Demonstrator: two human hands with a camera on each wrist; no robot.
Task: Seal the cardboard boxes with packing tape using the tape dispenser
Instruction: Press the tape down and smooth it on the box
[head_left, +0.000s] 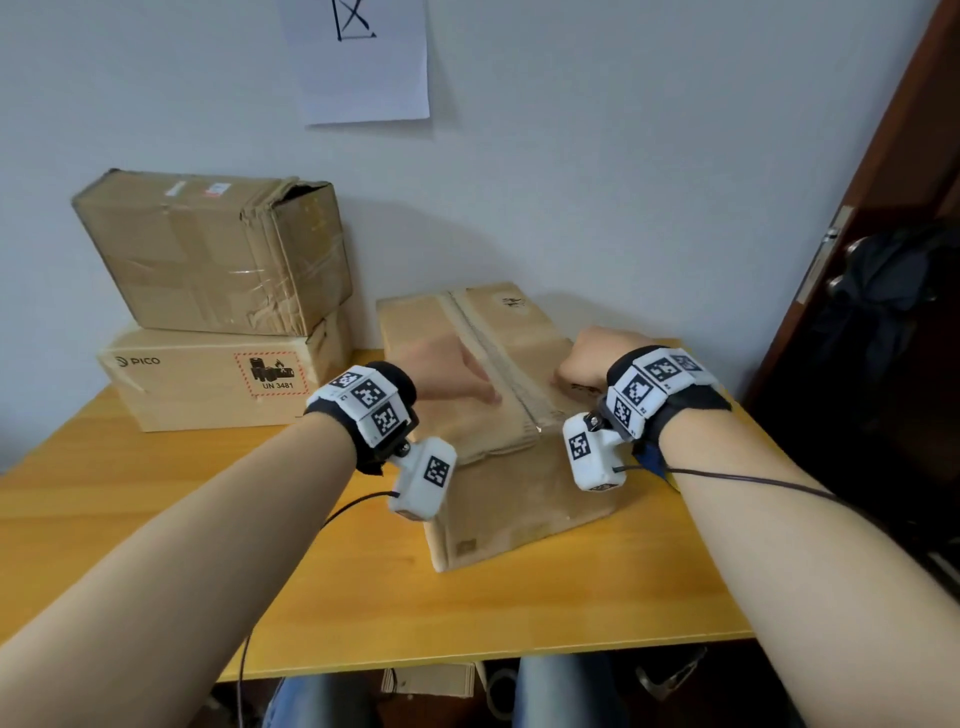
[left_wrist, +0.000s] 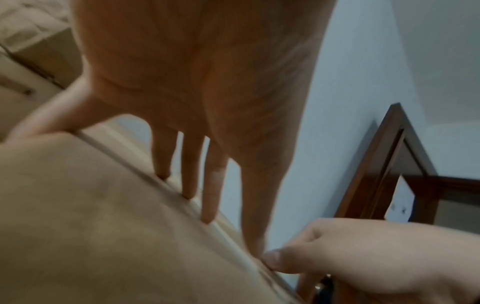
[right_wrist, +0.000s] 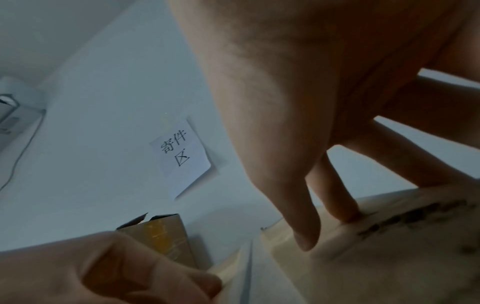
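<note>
— Nearest the lens? Two bare forearms, reaching in from 7 and 5 o'clock, each wearing a black wrist band with white marker tiles and a small white camera block hanging below.

— And the left hand?
— Laid flat, palm down, on the left flap of the cardboard box. Fingers straight and slightly spread, tips lined up along the centre seam. Gripping nothing; just pressing.

— Right hand?
— Arched over the right flap, just across the seam from the left. Seen from its own wrist: thumb tip and one fingertip planted on the cardboard, other fingers stretched out. Nothing held there either. Looks knuckled from above, though blurred.

— Where does the box sit?
— Dead centre on the yellow wooden table, turned slightly, one corner toward 6 o'clock. Flaps down and meeting, seam running from 12 toward 6. Dark scrawl on the right flap, unreadable.

— Anything else on the table?
— At 10 o'clock, against the wall, a stack of two: a pale PICO box with a red-bordered UN 3481 label, and on top a worn brown box, taped over, tilted, torn open at its right end.

— Beyond that?
— At 12 o'clock, a paper sheet with handwritten characters stuck on the white wall. At 3 o'clock, a dark wooden door with something dark hung on its handle.
</note>
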